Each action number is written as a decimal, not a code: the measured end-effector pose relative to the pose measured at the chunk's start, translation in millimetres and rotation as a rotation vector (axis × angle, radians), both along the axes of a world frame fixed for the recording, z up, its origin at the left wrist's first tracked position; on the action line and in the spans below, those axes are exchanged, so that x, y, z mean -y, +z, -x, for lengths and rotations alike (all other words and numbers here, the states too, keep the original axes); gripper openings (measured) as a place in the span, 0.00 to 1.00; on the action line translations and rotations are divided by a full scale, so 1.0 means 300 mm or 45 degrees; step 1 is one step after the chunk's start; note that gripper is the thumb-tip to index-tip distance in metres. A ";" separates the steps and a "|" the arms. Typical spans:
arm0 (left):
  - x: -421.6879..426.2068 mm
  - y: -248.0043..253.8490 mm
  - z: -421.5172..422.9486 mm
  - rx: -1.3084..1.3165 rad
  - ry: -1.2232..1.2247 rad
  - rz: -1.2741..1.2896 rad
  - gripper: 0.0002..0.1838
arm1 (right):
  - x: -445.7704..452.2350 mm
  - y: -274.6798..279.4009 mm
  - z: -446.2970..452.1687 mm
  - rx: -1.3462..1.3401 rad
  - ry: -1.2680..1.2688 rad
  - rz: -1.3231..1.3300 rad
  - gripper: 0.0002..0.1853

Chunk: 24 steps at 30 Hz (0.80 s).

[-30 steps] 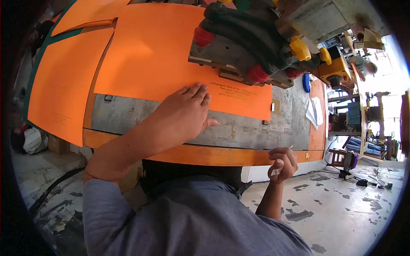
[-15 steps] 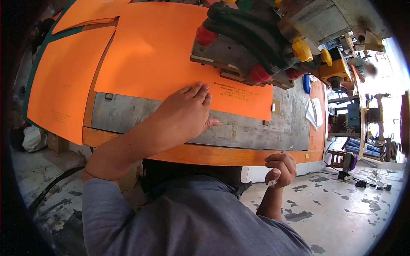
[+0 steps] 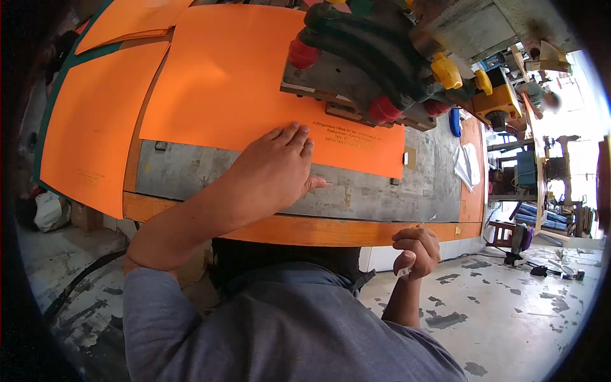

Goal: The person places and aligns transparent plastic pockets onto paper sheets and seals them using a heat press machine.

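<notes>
My left hand (image 3: 280, 162) lies flat on the lower edge of a large orange sheet (image 3: 216, 76), fingers stretched out and the thumb over the metal plate below. Printed lines of text show on the sheet just right of my fingertips. Above that print stands a press head (image 3: 356, 89) with red and yellow knobs, partly over the sheet. My right hand (image 3: 417, 253) is off the table's front edge, its fingers curled closed. Something small and whitish shows under its thumb, too little to name.
The sheet rests on a grey metal plate (image 3: 375, 200) on a wooden table (image 3: 305, 232). More orange sheets (image 3: 95, 127) lie at the left. A clear plastic bag (image 3: 468, 167) is at the right. Farther right, another person (image 3: 540, 99) is near shelving.
</notes>
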State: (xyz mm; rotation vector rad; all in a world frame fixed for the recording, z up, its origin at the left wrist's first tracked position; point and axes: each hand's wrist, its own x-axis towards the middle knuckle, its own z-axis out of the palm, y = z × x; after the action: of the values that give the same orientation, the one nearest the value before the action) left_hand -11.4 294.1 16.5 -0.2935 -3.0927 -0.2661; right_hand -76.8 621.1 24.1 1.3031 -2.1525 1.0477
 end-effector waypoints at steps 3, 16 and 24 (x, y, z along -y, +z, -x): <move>-0.002 -0.004 -0.003 -0.038 0.007 -0.009 0.43 | -0.011 -0.001 0.012 0.039 0.013 -0.047 0.29; 0.022 -0.045 0.067 -0.060 0.086 0.000 0.43 | 0.134 0.033 0.191 0.242 -0.179 -0.599 0.21; 0.036 -0.068 0.081 -0.102 0.064 -0.029 0.43 | 0.183 -0.038 0.251 0.231 -0.159 -0.725 0.27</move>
State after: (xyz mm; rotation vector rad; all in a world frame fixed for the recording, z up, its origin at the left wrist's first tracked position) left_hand -35.7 283.4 -3.8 -0.2193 -3.0112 -0.2809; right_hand -152.1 566.2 12.8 1.3121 -2.7597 0.5306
